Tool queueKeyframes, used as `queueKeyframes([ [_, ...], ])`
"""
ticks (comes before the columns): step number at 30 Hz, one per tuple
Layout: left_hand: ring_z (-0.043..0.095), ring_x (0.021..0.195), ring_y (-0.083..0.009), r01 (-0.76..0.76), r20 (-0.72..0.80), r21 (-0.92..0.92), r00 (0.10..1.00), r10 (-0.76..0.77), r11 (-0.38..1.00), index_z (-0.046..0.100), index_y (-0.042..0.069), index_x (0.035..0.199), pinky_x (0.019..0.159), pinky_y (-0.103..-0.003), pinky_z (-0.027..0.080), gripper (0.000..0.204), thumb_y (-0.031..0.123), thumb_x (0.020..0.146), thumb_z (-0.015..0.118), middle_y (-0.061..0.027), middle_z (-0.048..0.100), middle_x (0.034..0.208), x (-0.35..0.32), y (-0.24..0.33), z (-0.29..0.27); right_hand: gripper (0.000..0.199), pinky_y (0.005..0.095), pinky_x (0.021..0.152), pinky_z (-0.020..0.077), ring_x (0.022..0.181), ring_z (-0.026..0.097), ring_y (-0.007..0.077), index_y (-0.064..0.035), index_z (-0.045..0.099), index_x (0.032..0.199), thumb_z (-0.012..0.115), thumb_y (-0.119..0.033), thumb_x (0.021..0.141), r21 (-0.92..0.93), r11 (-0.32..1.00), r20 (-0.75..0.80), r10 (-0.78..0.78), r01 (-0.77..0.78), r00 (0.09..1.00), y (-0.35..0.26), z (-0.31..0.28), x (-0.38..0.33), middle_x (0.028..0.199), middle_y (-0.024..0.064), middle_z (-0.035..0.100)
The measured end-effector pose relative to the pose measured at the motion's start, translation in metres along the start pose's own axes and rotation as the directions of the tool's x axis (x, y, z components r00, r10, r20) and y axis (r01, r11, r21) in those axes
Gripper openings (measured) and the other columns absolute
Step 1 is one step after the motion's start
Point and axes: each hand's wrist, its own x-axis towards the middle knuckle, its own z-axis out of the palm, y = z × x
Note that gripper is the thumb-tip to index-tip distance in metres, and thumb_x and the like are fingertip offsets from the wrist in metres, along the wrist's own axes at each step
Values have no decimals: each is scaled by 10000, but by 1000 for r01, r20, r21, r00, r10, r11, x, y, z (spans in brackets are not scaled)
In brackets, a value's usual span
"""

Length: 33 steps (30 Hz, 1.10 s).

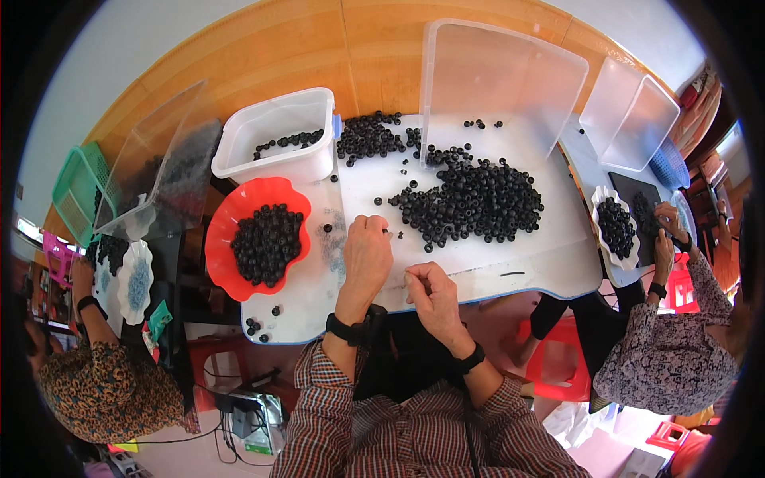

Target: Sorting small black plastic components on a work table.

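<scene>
My left hand (368, 248) is closed over the near edge of the white table, fingertips pressed together. A small black piece (400, 235) is just beside its fingers. To its right, my right hand (433, 288) has thumb and forefinger pinched at the table's front edge; whatever they may hold is too small to make out. Beyond both hands spreads a large pile of small round black pieces (478, 199), some showing a hole. Left of my left hand stands a red scalloped bowl (219, 251) heaped with similar black pieces (267, 243).
A white tub (275, 115) with black pieces stands behind the bowl. A translucent lid (502, 88) leans against the wooden panel (271, 44). Blue-grey specks mark the table (382, 279). People work at both sides, near white scalloped dishes (599, 203). A red stool (558, 362) is under the table.
</scene>
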Motion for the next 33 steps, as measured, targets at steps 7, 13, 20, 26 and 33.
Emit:
queueKeyframes([
  [7, 633, 709, -147, 453, 294, -623, 891, -345, 637, 651, -29, 1082, 629, -275, 520, 222, 81, 892, 679, -103, 667, 894, -35, 14, -31, 77, 239, 540, 497, 591, 598, 96, 12, 577, 1003, 596, -7, 932, 63, 998, -25, 23, -21, 999, 2, 0, 0, 789, 57, 614],
  [13, 661, 759, -158, 502, 467, -864, 825, -319, 32, 635, -55, 1106, 687, -275, 572, 204, 83, 958, 609, -134, 685, 967, -74, 7, -30, 90, 225, 561, 493, 609, 597, 88, 17, 589, 1013, 598, -53, 958, 80, 996, 6, 32, -32, 999, -4, -3, -2, 792, 51, 618],
  [20, 666, 760, -151, 487, 490, -869, 825, -280, -87, 632, -53, 1134, 699, -278, 579, 215, 78, 970, 585, -135, 693, 964, -84, 4, -22, 93, 223, 569, 481, 645, 591, 79, 13, 597, 1013, 595, -67, 966, 158, 985, 29, 61, -65, 998, -9, -4, -5, 798, 35, 624],
  [26, 664, 745, -146, 478, 482, -874, 831, -278, -87, 635, -48, 1136, 715, -287, 587, 216, 85, 975, 580, -106, 687, 931, -87, 3, -23, 74, 223, 638, 534, 722, 628, 84, 22, 597, 1005, 593, -35, 958, 191, 978, 94, 69, -86, 993, -16, -1, -8, 860, 45, 638],
  [33, 666, 762, -156, 462, 462, -884, 845, -271, -67, 634, -43, 1145, 740, -306, 595, 219, 85, 976, 578, -109, 686, 935, -90, 0, -21, 69, 225, 684, 556, 773, 649, 97, 18, 602, 1009, 591, -28, 959, 171, 983, 100, 57, -73, 993, -24, 0, -8, 909, 59, 649],
])
